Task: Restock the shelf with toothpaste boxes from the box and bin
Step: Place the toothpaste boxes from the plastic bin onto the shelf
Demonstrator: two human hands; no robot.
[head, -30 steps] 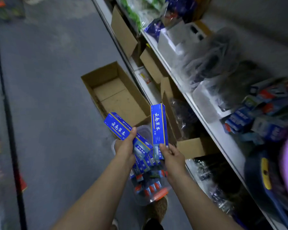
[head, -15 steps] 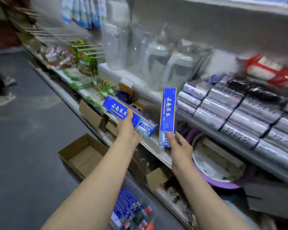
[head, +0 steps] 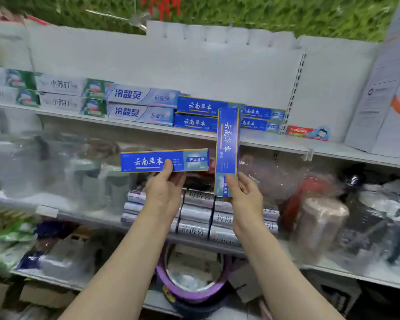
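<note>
2 hands (head: 164, 192) (head: 245, 195) gripping blue 云南草本 boxes (head: 153, 160) (head: 228, 144), colgate carton (head: 307, 132) shelved

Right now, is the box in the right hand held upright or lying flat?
Upright: the right hand grips the blue toothpaste box at its lower end, long side vertical.

Blue toothpaste boxes (head: 164, 160) — one level, one upright (head: 227, 144)

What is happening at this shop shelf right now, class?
A person is restocking toothpaste. The left hand holds one blue toothpaste box lying level; the right hand holds a second blue box upright. Both boxes are raised in front of the shelf, where matching blue boxes already sit stacked. Neither is placed yet.
</note>
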